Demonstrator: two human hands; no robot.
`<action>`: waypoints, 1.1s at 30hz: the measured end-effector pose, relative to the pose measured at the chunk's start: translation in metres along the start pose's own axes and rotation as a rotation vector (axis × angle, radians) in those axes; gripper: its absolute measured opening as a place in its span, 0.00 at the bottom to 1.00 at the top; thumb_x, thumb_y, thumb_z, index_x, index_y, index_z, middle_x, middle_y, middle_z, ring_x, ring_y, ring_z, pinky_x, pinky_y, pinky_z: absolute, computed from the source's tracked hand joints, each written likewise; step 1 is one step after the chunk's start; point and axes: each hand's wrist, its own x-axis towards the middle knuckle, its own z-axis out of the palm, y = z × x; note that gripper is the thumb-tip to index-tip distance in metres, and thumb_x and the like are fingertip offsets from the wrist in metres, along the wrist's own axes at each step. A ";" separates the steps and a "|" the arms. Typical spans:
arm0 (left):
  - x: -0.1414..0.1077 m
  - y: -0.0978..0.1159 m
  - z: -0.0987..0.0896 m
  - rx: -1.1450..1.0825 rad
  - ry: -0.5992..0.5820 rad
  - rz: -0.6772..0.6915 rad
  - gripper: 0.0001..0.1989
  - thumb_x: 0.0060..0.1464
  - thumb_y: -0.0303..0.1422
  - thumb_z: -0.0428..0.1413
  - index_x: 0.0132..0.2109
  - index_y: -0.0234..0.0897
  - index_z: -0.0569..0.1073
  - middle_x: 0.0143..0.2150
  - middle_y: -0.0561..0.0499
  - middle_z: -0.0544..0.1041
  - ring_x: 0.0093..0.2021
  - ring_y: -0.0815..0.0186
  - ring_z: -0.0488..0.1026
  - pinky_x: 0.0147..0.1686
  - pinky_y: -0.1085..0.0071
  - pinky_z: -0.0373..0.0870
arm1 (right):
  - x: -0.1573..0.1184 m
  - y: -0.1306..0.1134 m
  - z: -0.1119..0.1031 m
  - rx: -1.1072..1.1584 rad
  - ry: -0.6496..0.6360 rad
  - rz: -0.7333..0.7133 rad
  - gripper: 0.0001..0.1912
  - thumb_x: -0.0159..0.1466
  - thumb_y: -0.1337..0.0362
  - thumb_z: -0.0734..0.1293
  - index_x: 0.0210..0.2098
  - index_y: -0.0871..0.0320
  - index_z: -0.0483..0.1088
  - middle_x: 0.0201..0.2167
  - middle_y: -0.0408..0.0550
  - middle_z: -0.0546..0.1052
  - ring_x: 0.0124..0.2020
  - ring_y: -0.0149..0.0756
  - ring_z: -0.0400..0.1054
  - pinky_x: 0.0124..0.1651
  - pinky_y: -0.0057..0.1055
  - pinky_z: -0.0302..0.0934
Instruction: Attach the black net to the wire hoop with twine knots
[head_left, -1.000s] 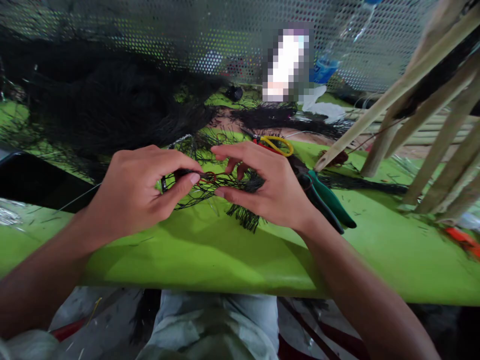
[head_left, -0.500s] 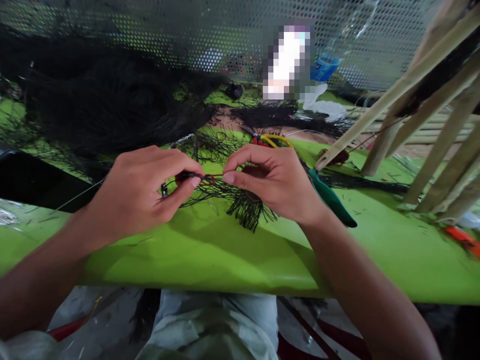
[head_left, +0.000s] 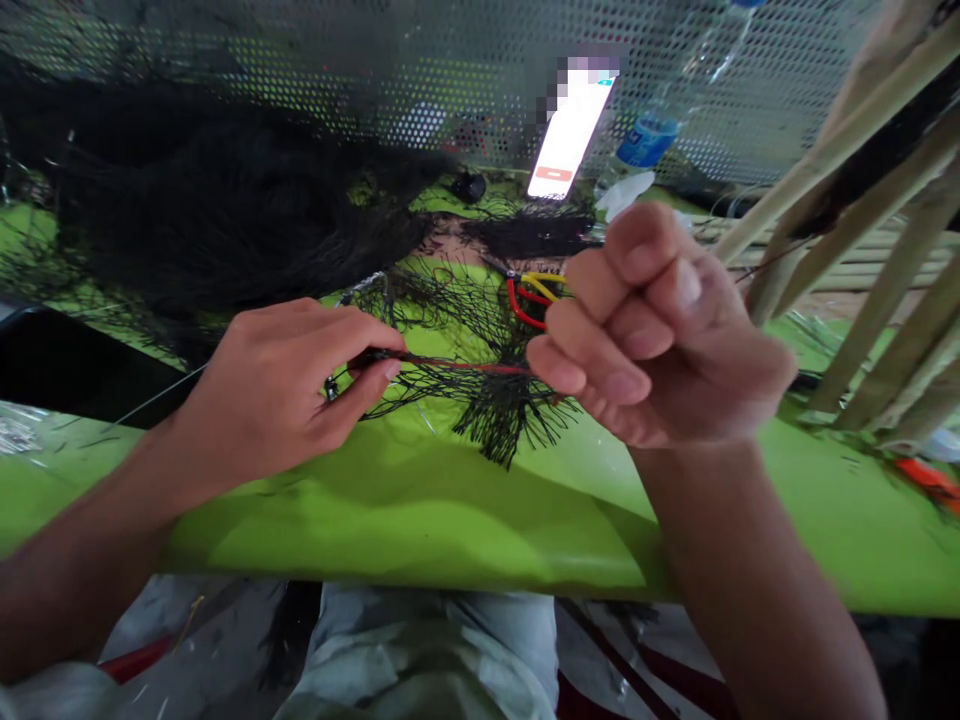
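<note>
Netting of thin black cord [head_left: 491, 410] lies across the bright green worktop [head_left: 420, 520] between our hands, its loose ends fanned toward us. Our left hand [head_left: 292, 385] pinches its dark strands between thumb and forefinger. From there we see a fine red thread [head_left: 480, 367] running straight to our right hand [head_left: 660, 340], which is raised with its fingers curled tight around it; the thread's end is hidden inside. Just beyond the netting lie scissors with red and yellow handles [head_left: 512, 295]. Farther back we have a mound of fluffy black mesh [head_left: 247, 200], a lit white phone screen [head_left: 571, 135] and a blue-labelled clear plastic bottle [head_left: 649, 140].
</note>
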 end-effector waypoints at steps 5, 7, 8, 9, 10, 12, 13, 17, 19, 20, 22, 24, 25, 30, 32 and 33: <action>0.000 -0.003 0.001 0.110 0.029 0.037 0.04 0.68 0.35 0.58 0.44 0.41 0.76 0.33 0.54 0.81 0.31 0.63 0.77 0.35 0.63 0.70 | -0.007 0.010 0.008 -0.301 0.000 -0.035 0.07 0.72 0.59 0.68 0.39 0.52 0.67 0.29 0.39 0.64 0.26 0.29 0.59 0.29 0.31 0.61; 0.000 -0.003 0.001 0.155 0.022 0.042 0.05 0.68 0.36 0.58 0.42 0.41 0.76 0.30 0.54 0.80 0.29 0.62 0.75 0.33 0.62 0.69 | -0.009 0.015 0.013 -0.580 0.006 -0.118 0.02 0.72 0.65 0.68 0.42 0.55 0.71 0.34 0.43 0.69 0.30 0.29 0.61 0.31 0.31 0.59; 0.000 -0.002 0.000 0.173 0.028 0.048 0.05 0.68 0.36 0.58 0.41 0.41 0.76 0.30 0.54 0.79 0.28 0.62 0.75 0.32 0.62 0.69 | -0.009 0.018 0.015 -0.707 -0.008 -0.152 0.01 0.72 0.67 0.68 0.43 0.57 0.72 0.37 0.45 0.72 0.31 0.29 0.62 0.32 0.30 0.58; 0.000 -0.002 -0.001 0.189 0.030 0.055 0.06 0.68 0.36 0.58 0.41 0.41 0.75 0.29 0.54 0.79 0.28 0.62 0.74 0.32 0.62 0.69 | -0.010 0.019 0.017 -0.809 -0.035 -0.170 0.02 0.72 0.68 0.67 0.44 0.58 0.73 0.39 0.47 0.74 0.32 0.29 0.63 0.33 0.30 0.59; 0.000 -0.001 -0.001 0.203 0.022 0.059 0.05 0.67 0.35 0.58 0.41 0.41 0.75 0.30 0.54 0.79 0.28 0.62 0.75 0.32 0.62 0.70 | -0.011 0.020 0.018 -0.877 -0.068 -0.172 0.04 0.73 0.69 0.67 0.46 0.59 0.74 0.42 0.49 0.77 0.34 0.30 0.65 0.34 0.31 0.60; 0.000 0.000 -0.002 0.216 0.016 0.099 0.03 0.66 0.32 0.58 0.41 0.40 0.75 0.31 0.54 0.79 0.29 0.63 0.76 0.32 0.63 0.71 | -0.014 0.021 0.021 -0.958 -0.122 -0.128 0.09 0.73 0.70 0.66 0.51 0.61 0.74 0.45 0.51 0.79 0.36 0.32 0.69 0.37 0.31 0.61; -0.001 0.000 -0.002 0.223 0.011 0.126 0.03 0.65 0.31 0.58 0.40 0.40 0.74 0.31 0.54 0.79 0.29 0.63 0.76 0.31 0.63 0.71 | -0.015 0.021 0.022 -0.984 -0.149 -0.093 0.10 0.73 0.70 0.65 0.53 0.61 0.74 0.46 0.52 0.79 0.38 0.33 0.70 0.38 0.31 0.62; -0.004 -0.005 -0.005 0.255 0.032 0.318 0.06 0.63 0.29 0.60 0.36 0.42 0.76 0.32 0.54 0.78 0.27 0.66 0.75 0.26 0.65 0.71 | -0.022 0.024 0.028 -1.005 -0.270 0.004 0.11 0.74 0.69 0.65 0.54 0.63 0.75 0.45 0.52 0.81 0.43 0.38 0.75 0.44 0.33 0.66; -0.007 -0.009 -0.008 0.242 0.088 0.434 0.04 0.62 0.27 0.63 0.38 0.42 0.78 0.32 0.54 0.79 0.27 0.67 0.75 0.26 0.67 0.72 | -0.025 0.027 0.032 -0.992 -0.281 -0.005 0.12 0.74 0.68 0.65 0.55 0.63 0.75 0.46 0.53 0.81 0.44 0.39 0.77 0.45 0.35 0.67; -0.010 -0.011 -0.009 0.231 0.118 0.477 0.05 0.60 0.26 0.65 0.39 0.41 0.78 0.33 0.54 0.79 0.27 0.67 0.75 0.26 0.67 0.73 | -0.026 0.028 0.034 -0.988 -0.277 -0.020 0.12 0.74 0.68 0.65 0.55 0.63 0.75 0.47 0.54 0.81 0.45 0.40 0.77 0.46 0.35 0.68; -0.016 -0.014 -0.010 0.212 0.155 0.502 0.07 0.59 0.23 0.65 0.42 0.39 0.79 0.33 0.53 0.80 0.27 0.67 0.75 0.27 0.67 0.75 | -0.028 0.030 0.038 -0.987 -0.260 -0.061 0.12 0.75 0.68 0.64 0.54 0.63 0.75 0.47 0.54 0.82 0.45 0.39 0.78 0.47 0.34 0.69; -0.023 -0.016 -0.010 0.216 0.174 0.446 0.09 0.59 0.23 0.64 0.45 0.40 0.80 0.35 0.52 0.81 0.27 0.65 0.76 0.30 0.65 0.77 | -0.029 0.030 0.040 -1.015 -0.217 -0.114 0.10 0.75 0.69 0.63 0.50 0.62 0.77 0.46 0.53 0.82 0.44 0.37 0.78 0.46 0.32 0.70; -0.026 -0.017 -0.010 0.226 0.178 0.395 0.11 0.59 0.23 0.64 0.46 0.42 0.80 0.36 0.52 0.82 0.28 0.65 0.77 0.32 0.64 0.78 | -0.029 0.030 0.040 -1.045 -0.178 -0.153 0.10 0.75 0.70 0.63 0.48 0.62 0.77 0.45 0.52 0.82 0.43 0.36 0.78 0.45 0.32 0.70; -0.027 -0.022 -0.008 0.303 0.190 0.394 0.12 0.59 0.30 0.68 0.49 0.45 0.79 0.39 0.55 0.84 0.30 0.66 0.79 0.35 0.66 0.81 | -0.030 0.030 0.040 -1.215 -0.022 -0.372 0.09 0.73 0.72 0.65 0.43 0.60 0.79 0.42 0.49 0.82 0.39 0.32 0.77 0.37 0.29 0.68; -0.023 -0.022 -0.008 0.365 0.173 0.359 0.12 0.61 0.33 0.67 0.51 0.44 0.78 0.38 0.54 0.83 0.30 0.66 0.79 0.35 0.67 0.81 | -0.031 0.031 0.040 -1.250 -0.028 -0.427 0.08 0.72 0.72 0.67 0.40 0.60 0.79 0.39 0.46 0.82 0.35 0.30 0.76 0.34 0.30 0.66; -0.021 -0.022 -0.008 0.394 0.167 0.341 0.13 0.62 0.34 0.67 0.52 0.43 0.77 0.36 0.53 0.82 0.29 0.66 0.79 0.34 0.67 0.80 | -0.032 0.032 0.041 -1.265 -0.037 -0.447 0.07 0.72 0.72 0.68 0.39 0.60 0.79 0.38 0.45 0.82 0.34 0.30 0.76 0.33 0.30 0.66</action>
